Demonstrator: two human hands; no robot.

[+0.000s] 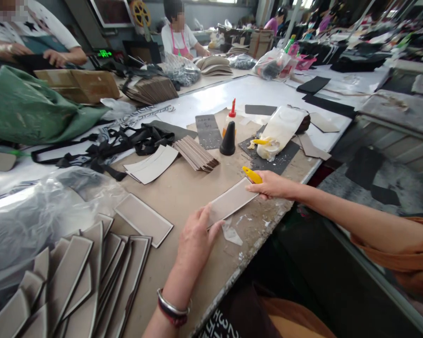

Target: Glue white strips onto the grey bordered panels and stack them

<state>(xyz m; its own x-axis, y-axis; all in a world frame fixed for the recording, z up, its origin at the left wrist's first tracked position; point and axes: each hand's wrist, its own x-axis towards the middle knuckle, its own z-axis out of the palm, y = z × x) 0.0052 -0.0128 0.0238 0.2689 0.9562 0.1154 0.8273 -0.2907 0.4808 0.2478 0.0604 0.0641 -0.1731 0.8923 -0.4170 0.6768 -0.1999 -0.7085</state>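
Observation:
My left hand (196,238) lies flat with fingers spread on the near end of a long grey cardboard strip (232,201) resting on the brown table top (183,188). My right hand (270,184) presses the strip's far end and is closed round a yellow-handled tool (252,175). To the left lies another grey strip (143,219), and a fanned row of several similar strips (77,277) covers the near left corner.
A black cone (228,139) and a red-tipped glue bottle (231,114) stand mid-table, beside a stack of brown card pieces (196,154) and a white glue-smeared bag (278,131). Black straps (127,141), a green bag (28,108) and clear plastic (38,211) lie left. Other people work at the far side.

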